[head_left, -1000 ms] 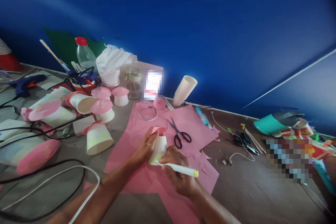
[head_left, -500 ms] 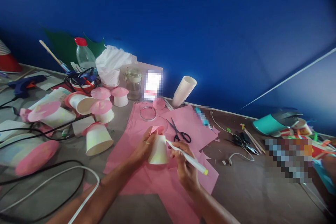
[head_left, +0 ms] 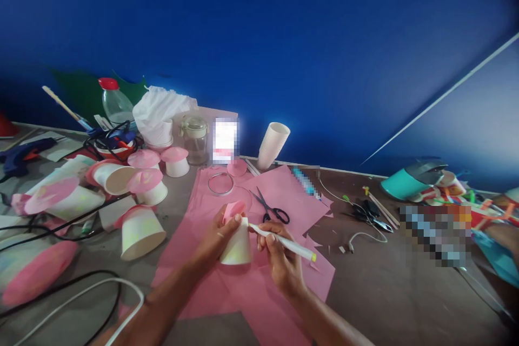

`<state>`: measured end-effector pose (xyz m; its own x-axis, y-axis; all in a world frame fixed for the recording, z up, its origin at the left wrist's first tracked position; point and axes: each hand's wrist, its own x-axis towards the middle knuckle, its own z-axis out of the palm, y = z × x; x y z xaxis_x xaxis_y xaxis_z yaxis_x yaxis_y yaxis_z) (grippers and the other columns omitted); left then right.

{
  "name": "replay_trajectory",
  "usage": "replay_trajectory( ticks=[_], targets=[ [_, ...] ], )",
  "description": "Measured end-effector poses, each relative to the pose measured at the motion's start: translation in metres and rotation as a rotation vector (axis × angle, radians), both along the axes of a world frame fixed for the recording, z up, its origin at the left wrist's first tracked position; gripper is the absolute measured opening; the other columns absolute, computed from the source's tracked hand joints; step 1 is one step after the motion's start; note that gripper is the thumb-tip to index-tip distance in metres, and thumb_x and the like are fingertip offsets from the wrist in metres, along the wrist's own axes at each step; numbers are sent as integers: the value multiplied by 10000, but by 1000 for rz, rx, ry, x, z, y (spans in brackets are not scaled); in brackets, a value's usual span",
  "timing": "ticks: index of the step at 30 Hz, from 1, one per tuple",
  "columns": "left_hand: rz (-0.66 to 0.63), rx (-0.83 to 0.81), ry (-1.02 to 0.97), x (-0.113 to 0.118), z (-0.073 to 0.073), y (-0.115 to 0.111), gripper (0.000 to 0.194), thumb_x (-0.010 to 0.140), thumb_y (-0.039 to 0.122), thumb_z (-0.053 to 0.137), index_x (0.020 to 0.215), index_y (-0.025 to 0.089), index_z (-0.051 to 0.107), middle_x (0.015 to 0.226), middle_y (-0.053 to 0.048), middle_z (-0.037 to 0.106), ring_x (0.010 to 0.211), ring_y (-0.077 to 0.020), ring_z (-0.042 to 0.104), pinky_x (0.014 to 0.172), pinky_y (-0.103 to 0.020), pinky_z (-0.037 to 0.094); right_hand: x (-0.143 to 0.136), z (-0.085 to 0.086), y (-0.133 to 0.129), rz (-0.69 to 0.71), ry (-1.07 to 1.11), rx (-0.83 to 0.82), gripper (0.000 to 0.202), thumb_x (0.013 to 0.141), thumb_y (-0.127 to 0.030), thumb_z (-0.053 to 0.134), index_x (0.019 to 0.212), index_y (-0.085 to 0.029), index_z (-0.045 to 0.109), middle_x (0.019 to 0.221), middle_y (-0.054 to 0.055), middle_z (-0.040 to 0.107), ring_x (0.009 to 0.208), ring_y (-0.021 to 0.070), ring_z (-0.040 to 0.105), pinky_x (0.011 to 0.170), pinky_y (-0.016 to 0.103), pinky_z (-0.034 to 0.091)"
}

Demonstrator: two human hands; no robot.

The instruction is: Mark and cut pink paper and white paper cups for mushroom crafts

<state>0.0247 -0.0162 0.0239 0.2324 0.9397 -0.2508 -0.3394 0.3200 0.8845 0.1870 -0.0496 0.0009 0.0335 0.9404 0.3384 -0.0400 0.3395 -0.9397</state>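
The table (head_left: 377, 292) carries pink paper (head_left: 306, 217) spread from near its back edge toward the viewer, perhaps to work over; a leaning stack of cups (head_left: 273, 146) stands at that back edge, likely out of the way. The hands are apart: the left hand (head_left: 221, 227) grips a paper cup (head_left: 238, 248), narrow end up, over the sheets, thumb by its pink top (head_left: 234, 210), seemingly for steadiness. Scissors (head_left: 269, 208) lie just beyond, handily near the right hand (head_left: 284, 262), which pinches a white marker (head_left: 292, 245) pen-fashion, presumably for control, tip at the cup's right side, contact too small to tell
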Motion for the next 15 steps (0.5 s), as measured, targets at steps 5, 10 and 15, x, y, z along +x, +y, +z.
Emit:
replay_trajectory(
  ticks=[5, 10, 15],
  targets=[
    [9, -28, 22, 0, -1, 2, 622, 673, 527, 834, 1139, 203, 580, 838, -9, 687, 617, -144, 599, 550, -246, 463, -2, 1, 1, 14, 13, 9, 294, 985, -470, 550, 1003, -213, 693, 706, -14, 591, 600, 130, 547, 578, 257, 456],
    [113, -122, -18, 1, -1, 4, 634, 692, 568, 780, 1138, 155, 602, 855, -73, 746, 638, -211, 664, 528, -276, 453, -3, -1, 3, -19, 31, 14, 262, 981, -452, 554, 999, -228, 689, 722, -7, 603, 613, 145, 550, 596, 282, 451],
    [175, -211, -72, 0, -5, 7, 578, 705, 501, 725, 1126, 113, 645, 765, -75, 752, 590, -220, 660, 504, -282, 431, -3, 4, 1, -5, -61, 53, 257, 985, -426, 542, 989, -224, 702, 683, -10, 592, 581, 147, 548, 545, 273, 447]
  ],
)
